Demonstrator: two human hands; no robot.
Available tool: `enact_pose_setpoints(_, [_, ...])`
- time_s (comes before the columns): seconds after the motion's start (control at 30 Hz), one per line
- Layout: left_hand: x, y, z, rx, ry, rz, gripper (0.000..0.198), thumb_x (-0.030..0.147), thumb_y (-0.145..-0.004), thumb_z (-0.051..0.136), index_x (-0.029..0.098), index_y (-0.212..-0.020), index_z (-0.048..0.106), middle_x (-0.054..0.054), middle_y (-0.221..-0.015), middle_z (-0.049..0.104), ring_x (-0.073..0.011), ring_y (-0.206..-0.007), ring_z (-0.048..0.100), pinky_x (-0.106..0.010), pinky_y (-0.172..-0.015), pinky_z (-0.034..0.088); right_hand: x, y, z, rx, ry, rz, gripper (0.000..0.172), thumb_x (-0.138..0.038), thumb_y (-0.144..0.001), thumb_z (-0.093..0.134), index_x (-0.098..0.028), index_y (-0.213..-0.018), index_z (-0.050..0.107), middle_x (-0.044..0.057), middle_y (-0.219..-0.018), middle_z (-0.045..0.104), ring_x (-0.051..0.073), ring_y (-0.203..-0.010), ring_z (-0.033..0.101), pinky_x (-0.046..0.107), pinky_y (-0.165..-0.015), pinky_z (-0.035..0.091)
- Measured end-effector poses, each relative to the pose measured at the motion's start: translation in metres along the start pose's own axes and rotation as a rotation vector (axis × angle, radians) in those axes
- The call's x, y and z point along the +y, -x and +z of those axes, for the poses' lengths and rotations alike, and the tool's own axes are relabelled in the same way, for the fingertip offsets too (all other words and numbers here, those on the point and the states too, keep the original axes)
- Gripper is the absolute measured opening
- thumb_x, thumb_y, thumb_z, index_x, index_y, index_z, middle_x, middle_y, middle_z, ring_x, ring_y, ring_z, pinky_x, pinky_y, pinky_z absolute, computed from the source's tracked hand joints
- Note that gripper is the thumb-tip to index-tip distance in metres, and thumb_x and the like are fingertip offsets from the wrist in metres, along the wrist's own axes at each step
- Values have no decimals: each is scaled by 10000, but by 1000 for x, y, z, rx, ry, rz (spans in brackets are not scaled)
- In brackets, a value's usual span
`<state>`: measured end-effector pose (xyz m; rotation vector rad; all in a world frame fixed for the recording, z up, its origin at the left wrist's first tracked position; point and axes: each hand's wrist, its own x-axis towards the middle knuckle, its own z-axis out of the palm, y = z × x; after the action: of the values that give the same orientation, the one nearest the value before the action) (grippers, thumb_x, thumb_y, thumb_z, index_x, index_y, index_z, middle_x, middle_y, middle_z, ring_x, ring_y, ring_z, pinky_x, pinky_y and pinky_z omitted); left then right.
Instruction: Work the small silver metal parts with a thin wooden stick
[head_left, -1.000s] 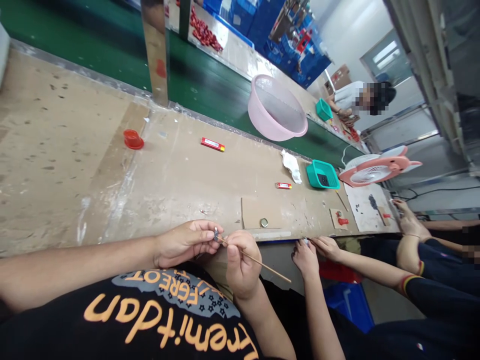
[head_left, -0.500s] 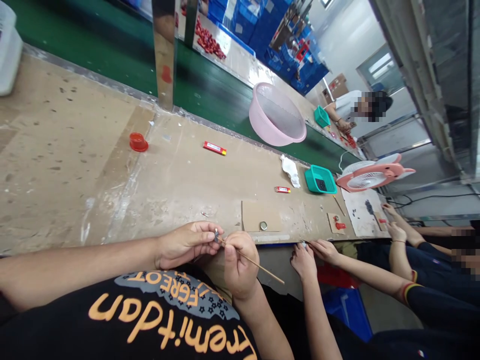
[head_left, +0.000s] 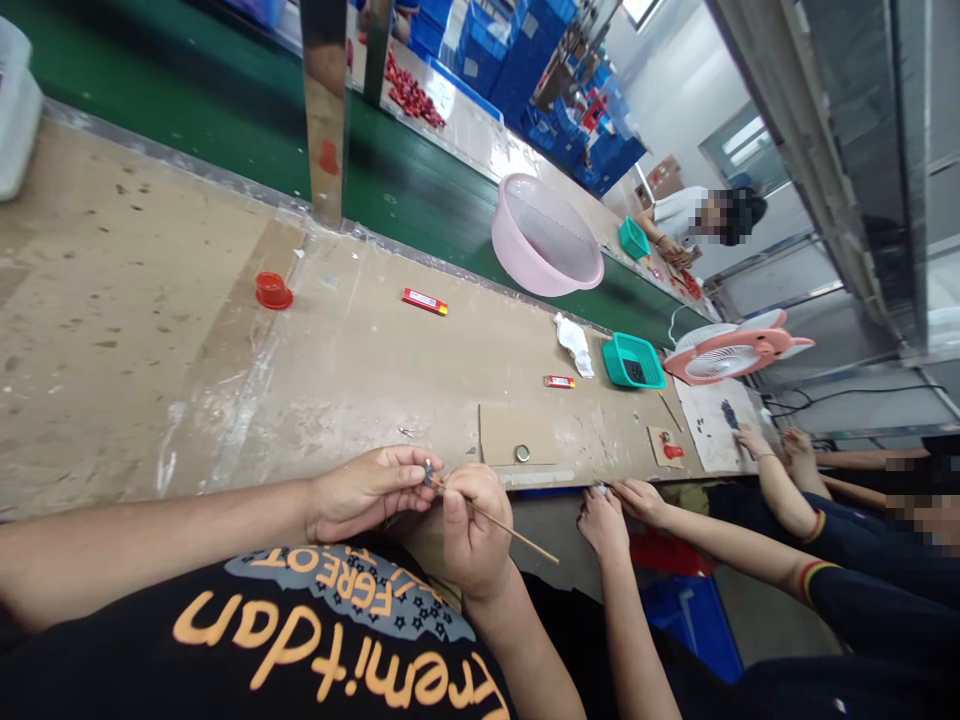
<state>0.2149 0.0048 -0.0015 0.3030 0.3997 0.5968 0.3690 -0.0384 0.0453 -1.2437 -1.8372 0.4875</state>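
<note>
My left hand (head_left: 375, 490) is closed in a pinch on a small dark grey piece (head_left: 429, 473) whose kind is too small to tell. My right hand (head_left: 478, 530) grips a thin wooden stick (head_left: 517, 535), its tip touching the grey piece and its long end pointing down to the right. Both hands are at the table's near edge, close to my body. Just beyond my right hand lies a piece of cardboard (head_left: 499, 430) with a small round metal-rimmed pot (head_left: 523, 453) on it.
On the table (head_left: 360, 370) are a red cup (head_left: 273, 290), two small red boxes (head_left: 424, 301), crumpled tissue (head_left: 574, 343), a teal basket (head_left: 634, 362) and a pink fan (head_left: 739, 350). A pink basin (head_left: 547, 240) stands on the green belt (head_left: 420, 190). Co-workers' hands (head_left: 604, 520) work at my right.
The camera view has shifted slightly. My hands keep their hold on the grey piece and stick. A co-worker's hand at far right has moved over the white sheet.
</note>
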Motion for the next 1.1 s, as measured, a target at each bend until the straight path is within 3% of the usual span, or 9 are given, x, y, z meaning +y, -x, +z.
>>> enact_pose_setpoints(0.13, [0,0,0,1,-3,-8,144,142,-806,629,107,-946,634,-33,-760,621,-90,-686,591,-195,-698,494,0,1,-1,-6,-13,18,109,-146,-863,456,-204,-818,537,19,-764,588,158,-759,557,347,-739,441])
enact_pose_setpoints(0.23, [1,1,0,19,-4,-17,139,135,-804,631,112,-941,638,-35,-800,625,-88,-692,593,-196,-693,496,7,5,-11,65,-56,73,122,-180,-878,441,-202,-812,542,26,-774,585,163,-759,566,350,-734,455])
enact_pose_setpoints(0.33, [1,1,0,41,-15,-24,137,137,-808,626,117,-943,639,-40,-840,625,-96,-709,596,-212,-699,504,25,11,-28,218,-8,140,151,-217,-893,429,-197,-804,549,35,-778,579,173,-761,579,350,-729,471])
enact_pose_setpoints(0.5, [0,3,-1,62,-22,-47,130,147,-814,623,129,-942,641,-41,-857,622,-100,-718,599,-216,-708,513,69,23,-57,393,292,328,191,-305,-893,453,-175,-804,561,47,-739,614,186,-714,602,331,-685,470])
enact_pose_setpoints(0.73, [1,3,1,100,-44,-70,138,161,-801,644,148,-938,648,-33,-851,610,-104,-729,600,-212,-718,525,104,30,-127,274,472,456,299,-332,-892,448,-201,-646,557,31,-626,582,172,-704,564,329,-758,453])
enact_pose_setpoints(0.8, [1,4,1,107,-49,-73,133,164,-798,647,147,-931,650,-35,-846,608,-106,-728,599,-210,-712,525,107,31,-139,267,478,471,291,-369,-903,462,-179,-718,582,26,-711,601,146,-721,561,325,-766,460])
enact_pose_setpoints(0.93, [2,4,1,112,-53,-76,133,164,-794,650,147,-926,652,-36,-837,607,-108,-723,597,-210,-702,523,106,29,-119,282,471,491,301,-432,-911,470,-159,-928,595,43,-930,618,130,-804,576,323,-777,477])
enact_pose_setpoints(1.1, [2,2,1,101,-49,-77,135,165,-794,651,147,-928,653,-35,-838,609,-111,-729,598,-218,-712,518,102,22,-74,339,425,492,288,-416,-899,464,-160,-837,582,36,-793,617,143,-730,573,311,-713,472])
